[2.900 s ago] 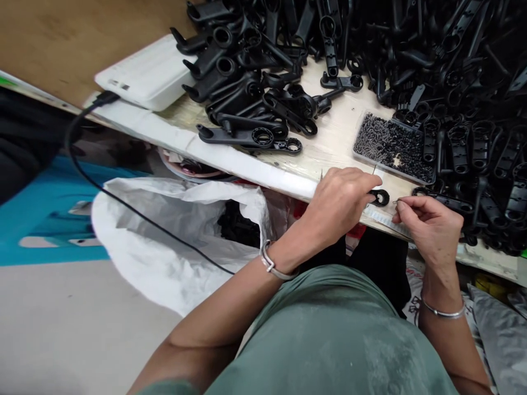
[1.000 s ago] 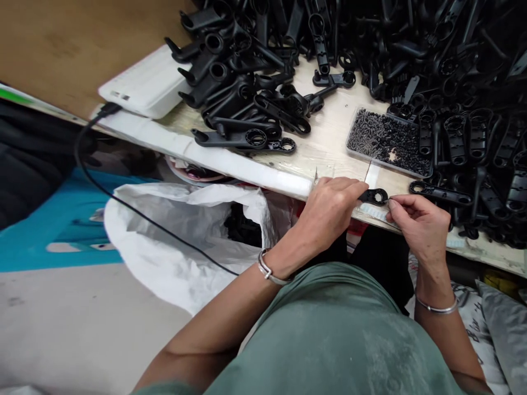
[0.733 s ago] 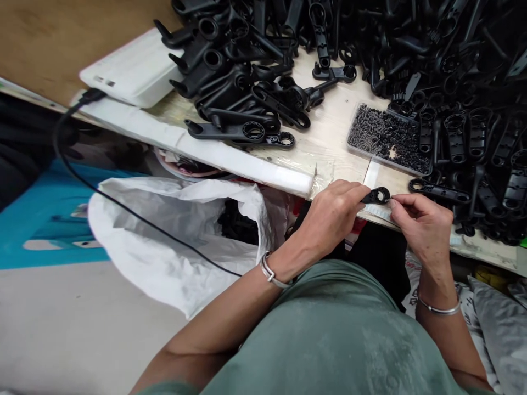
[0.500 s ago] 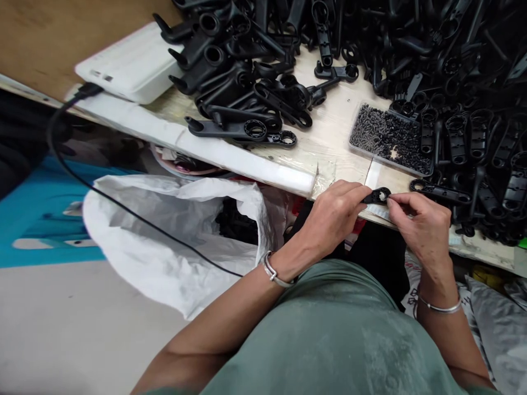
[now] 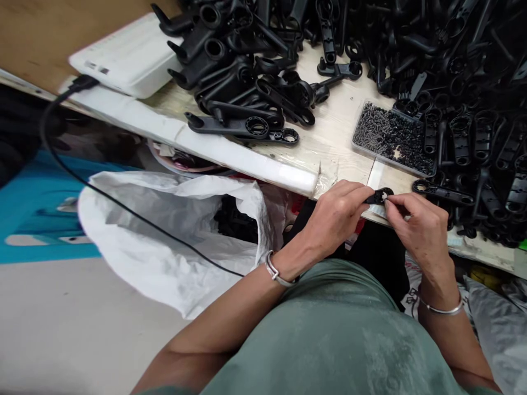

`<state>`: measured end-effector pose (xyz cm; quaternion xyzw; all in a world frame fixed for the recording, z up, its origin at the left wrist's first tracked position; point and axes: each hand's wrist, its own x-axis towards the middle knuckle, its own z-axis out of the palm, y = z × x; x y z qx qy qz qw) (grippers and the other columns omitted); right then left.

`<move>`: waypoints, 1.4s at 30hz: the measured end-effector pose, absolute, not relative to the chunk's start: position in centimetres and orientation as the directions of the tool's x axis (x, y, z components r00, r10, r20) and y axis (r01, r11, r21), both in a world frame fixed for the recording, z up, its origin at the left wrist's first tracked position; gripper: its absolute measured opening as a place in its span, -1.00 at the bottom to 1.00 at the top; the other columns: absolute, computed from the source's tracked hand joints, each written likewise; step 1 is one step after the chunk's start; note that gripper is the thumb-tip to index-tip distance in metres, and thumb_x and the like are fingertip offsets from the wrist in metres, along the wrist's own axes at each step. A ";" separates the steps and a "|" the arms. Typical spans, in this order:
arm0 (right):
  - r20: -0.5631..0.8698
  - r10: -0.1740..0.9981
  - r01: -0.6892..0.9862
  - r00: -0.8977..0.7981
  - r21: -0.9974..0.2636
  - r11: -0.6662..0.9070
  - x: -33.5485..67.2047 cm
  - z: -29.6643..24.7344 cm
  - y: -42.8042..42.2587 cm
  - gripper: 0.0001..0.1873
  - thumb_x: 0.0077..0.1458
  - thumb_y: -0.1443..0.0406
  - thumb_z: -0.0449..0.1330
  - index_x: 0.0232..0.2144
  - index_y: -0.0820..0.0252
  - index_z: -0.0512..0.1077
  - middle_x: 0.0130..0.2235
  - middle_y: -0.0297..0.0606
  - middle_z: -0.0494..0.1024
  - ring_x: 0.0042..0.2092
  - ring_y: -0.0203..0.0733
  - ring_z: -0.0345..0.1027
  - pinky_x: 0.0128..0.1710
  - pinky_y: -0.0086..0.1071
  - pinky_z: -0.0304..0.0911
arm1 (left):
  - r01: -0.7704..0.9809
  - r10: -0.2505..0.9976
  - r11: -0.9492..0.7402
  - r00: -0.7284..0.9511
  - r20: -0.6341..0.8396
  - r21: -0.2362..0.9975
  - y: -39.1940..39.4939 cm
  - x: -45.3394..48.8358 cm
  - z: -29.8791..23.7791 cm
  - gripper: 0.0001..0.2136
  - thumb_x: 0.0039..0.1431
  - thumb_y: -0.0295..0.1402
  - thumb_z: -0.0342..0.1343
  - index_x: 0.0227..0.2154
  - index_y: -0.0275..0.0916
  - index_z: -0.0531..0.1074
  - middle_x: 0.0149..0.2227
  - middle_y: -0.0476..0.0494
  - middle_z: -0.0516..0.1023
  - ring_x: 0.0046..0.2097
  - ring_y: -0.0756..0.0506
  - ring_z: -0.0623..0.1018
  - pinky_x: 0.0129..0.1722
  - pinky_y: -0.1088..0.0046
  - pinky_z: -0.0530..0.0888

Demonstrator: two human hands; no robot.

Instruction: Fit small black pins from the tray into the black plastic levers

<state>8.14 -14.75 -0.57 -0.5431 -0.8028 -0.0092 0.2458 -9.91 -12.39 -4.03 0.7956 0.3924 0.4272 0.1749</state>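
At the table's front edge my left hand (image 5: 337, 214) grips a black plastic arm with a ring-shaped end (image 5: 375, 197). Only the ring end shows past the fingers; the rest is covered. My right hand (image 5: 422, 227) is closed in a pinch, thumb and index fingertip at the right side of the ring. Whatever is between those fingertips is too small to make out. Just beyond the hands stands a clear plastic box (image 5: 394, 164) of tiny dark and grey parts (image 5: 382, 129). A similar black arm (image 5: 442, 192) lies right of the box's front corner.
Black plastic arms (image 5: 230, 71) are heaped at the back left, with a larger pile (image 5: 465, 82) on the right. A white power bank (image 5: 127, 57) with a black cable (image 5: 135, 211) lies on the left. Below the edge hangs an open white sack (image 5: 135, 258) holding black parts.
The right fingertips have shifted slightly left, further over the ring opening. My left hand keeps its hold on the black plastic arm. The view has moved slightly.
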 end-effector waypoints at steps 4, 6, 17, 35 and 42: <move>0.399 0.844 0.891 -0.358 -0.124 0.437 7.9 -0.6 -14.8 -0.85 0.24 0.39 0.13 -0.35 0.25 0.49 -0.38 -0.21 0.61 -0.35 -0.22 0.49 -0.32 -0.38 0.32 | 0.480 0.770 -0.634 0.319 0.553 0.606 -12.4 -9.9 -4.3 -0.91 0.25 -0.54 0.13 -0.26 -0.27 0.50 -0.29 -0.05 0.63 -0.23 -0.04 0.57 -0.20 0.49 0.49; 0.374 0.845 0.901 -0.381 -0.053 0.430 7.5 -0.4 -14.9 -0.82 0.26 0.39 0.10 -0.35 0.27 0.48 -0.39 -0.19 0.59 -0.37 -0.20 0.48 -0.35 -0.36 0.28 | 0.470 0.764 -0.641 0.316 0.563 0.606 -12.3 -9.8 -4.5 -0.91 0.26 -0.54 0.11 -0.26 -0.26 0.49 -0.29 -0.05 0.62 -0.23 -0.04 0.57 -0.20 0.49 0.50; 0.053 0.957 0.934 -0.285 -0.208 0.290 7.4 1.8 -14.0 -0.80 0.24 0.35 0.10 -0.33 0.28 0.52 -0.36 -0.16 0.61 -0.34 -0.13 0.48 -0.31 -0.34 0.20 | 0.436 0.770 -0.636 0.296 0.566 0.637 -12.3 -9.6 -5.1 -0.87 0.24 -0.57 0.11 -0.22 -0.26 0.49 -0.26 -0.08 0.62 -0.20 -0.04 0.58 -0.19 0.46 0.54; 0.003 0.980 0.978 -0.201 0.053 0.201 6.0 2.2 -13.8 -0.73 0.23 0.36 0.00 -0.41 0.27 0.47 -0.45 -0.09 0.59 -0.45 -0.13 0.44 -0.40 -0.32 0.09 | 0.354 0.738 -0.672 0.250 0.626 0.651 -12.3 -9.4 -5.7 -0.91 0.27 -0.53 0.13 -0.19 -0.31 0.47 -0.25 -0.11 0.61 -0.18 -0.03 0.56 -0.14 0.47 0.53; -0.007 0.987 0.952 -0.162 0.262 0.158 4.3 2.2 -14.0 -0.79 0.20 0.43 0.03 -0.42 0.30 0.43 -0.52 -0.08 0.52 -0.51 -0.11 0.39 -0.52 -0.33 -0.03 | 0.326 0.731 -0.678 0.207 0.650 0.659 -12.6 -9.4 -5.6 -0.89 0.29 -0.55 0.08 -0.19 -0.30 0.46 -0.27 -0.09 0.61 -0.20 -0.01 0.56 -0.16 0.49 0.52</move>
